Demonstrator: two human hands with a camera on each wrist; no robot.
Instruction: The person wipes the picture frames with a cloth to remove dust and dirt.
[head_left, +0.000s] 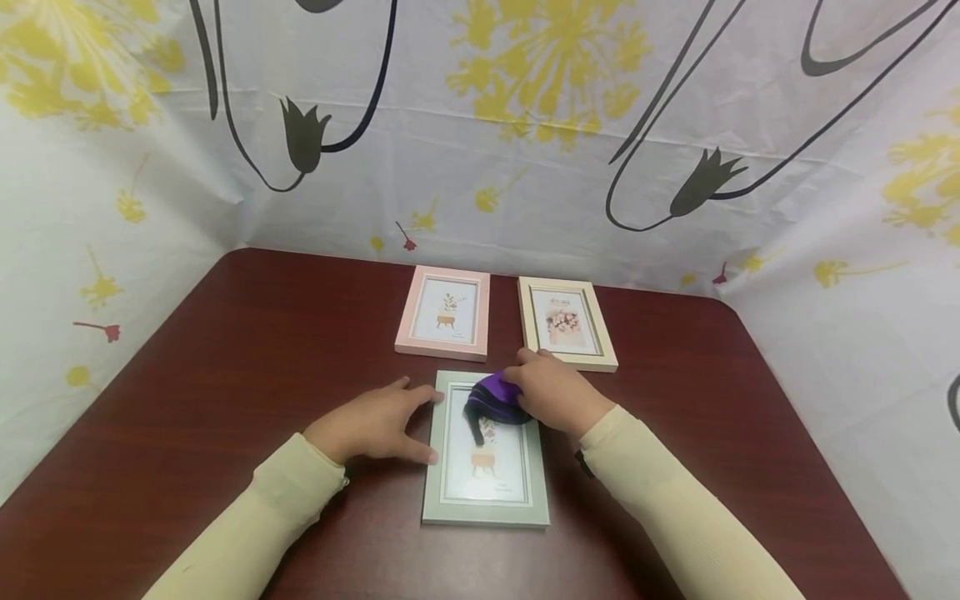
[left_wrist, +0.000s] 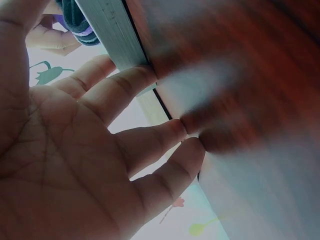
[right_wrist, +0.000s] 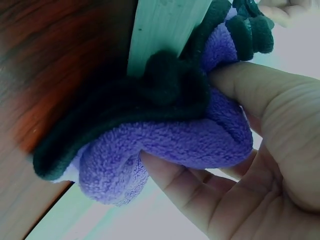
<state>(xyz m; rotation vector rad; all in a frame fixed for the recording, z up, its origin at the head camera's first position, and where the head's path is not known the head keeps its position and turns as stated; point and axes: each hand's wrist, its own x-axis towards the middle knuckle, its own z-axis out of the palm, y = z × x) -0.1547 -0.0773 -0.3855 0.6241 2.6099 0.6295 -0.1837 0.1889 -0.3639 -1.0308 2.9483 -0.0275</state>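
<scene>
A pale green picture frame (head_left: pixel 487 515) lies flat on the table, a plant print behind its pane. My right hand (head_left: pixel 553 390) pinches a bunched purple cloth (head_left: pixel 495 398) with dark edging on the frame's upper right part. In the right wrist view, thumb and fingers grip the fluffy purple cloth (right_wrist: pixel 170 142), which folds over the frame's edge (right_wrist: pixel 162 35). At the frame's left side, my left hand (head_left: pixel 378 423) rests with thumb and fingers spread along the border. The left wrist view shows the palm (left_wrist: pixel 65 155) and its fingertips at the frame's side (left_wrist: pixel 112 30).
Behind the green frame lie a pink picture frame (head_left: pixel 405 346) and, to its right, a cream picture frame (head_left: pixel 603 358). All are on a dark red-brown table (head_left: pixel 300 333). A white curtain (head_left: pixel 420 167) with yellow and grey flower prints surrounds the table's back and sides.
</scene>
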